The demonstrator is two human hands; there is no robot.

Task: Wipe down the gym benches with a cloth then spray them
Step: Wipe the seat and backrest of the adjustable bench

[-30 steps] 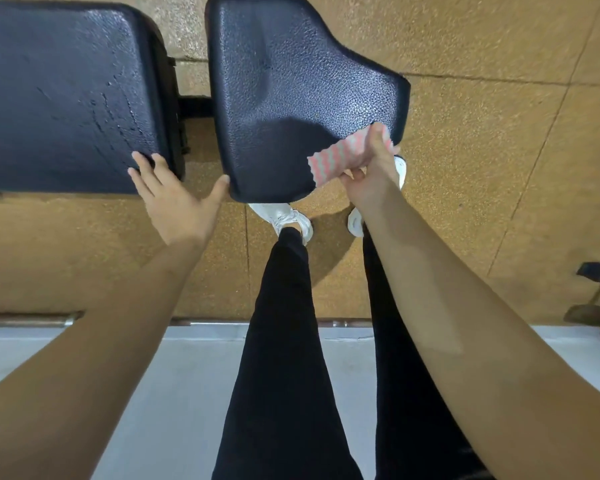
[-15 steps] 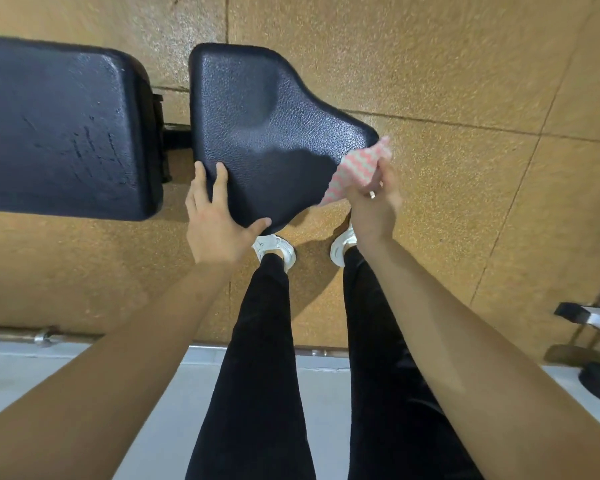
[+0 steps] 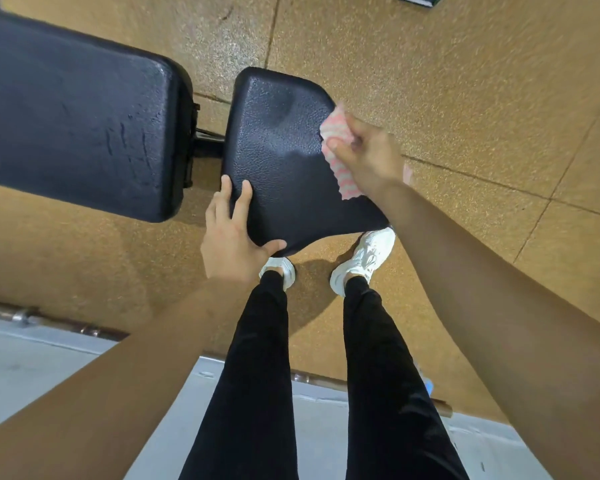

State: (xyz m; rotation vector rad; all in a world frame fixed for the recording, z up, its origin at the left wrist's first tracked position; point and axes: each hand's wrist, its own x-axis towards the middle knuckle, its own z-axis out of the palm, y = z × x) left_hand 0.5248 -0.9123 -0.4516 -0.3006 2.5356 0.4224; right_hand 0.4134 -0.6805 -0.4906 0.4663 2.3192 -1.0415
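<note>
Pink cloth (image 3: 334, 128) half-hidden, clamped in right grip (image 3: 371, 161) | left grip (image 3: 234, 237) spread flat on seat (image 3: 281, 150)

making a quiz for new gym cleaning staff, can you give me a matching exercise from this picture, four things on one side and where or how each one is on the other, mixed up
Things
1. cloth
2. left hand
3. shoes
4. long pad

Descriptions
a. white, on the floor by the seat pad's near edge
b. dark, left of the seat pad, surface cracked
c. pink and white, gripped by the right hand at the seat pad's right edge
d. fingers flat on the seat pad's near left corner

Pairs: 1-c, 2-d, 3-a, 4-b
</note>
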